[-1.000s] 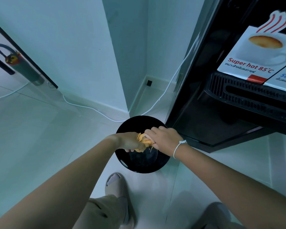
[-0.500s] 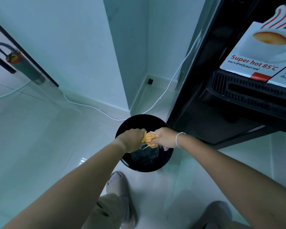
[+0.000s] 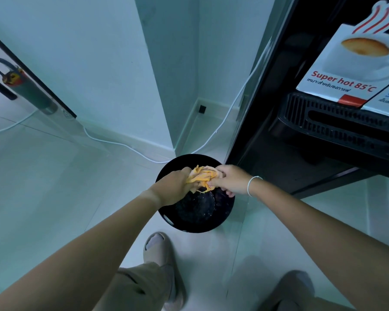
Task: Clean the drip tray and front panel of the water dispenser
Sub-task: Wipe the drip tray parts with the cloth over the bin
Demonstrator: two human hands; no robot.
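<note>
Orange cloth (image 3: 201,178) is clenched in both my hands, left (image 3: 174,187) and right (image 3: 230,181), over the bucket (image 3: 166,217), probably being wrung; the tray (image 3: 337,129) and panel (image 3: 355,61) at right are not yet wiped.

Floor (image 3: 54,198): pale glossy tiles, reflecting the walls.
Black basin (image 3: 222,221): round, sits on the tiles right by the water dispenser's (image 3: 279,153) front corner.
Water dispenser: black body stands on the floor at right.
White cable (image 3: 121,144): snakes along the floor at the foot of the wall, round the corner behind the basin.
Feet: a slipper (image 3: 160,250) planted just short of the basin, another foot (image 3: 296,286) lower right.
</note>
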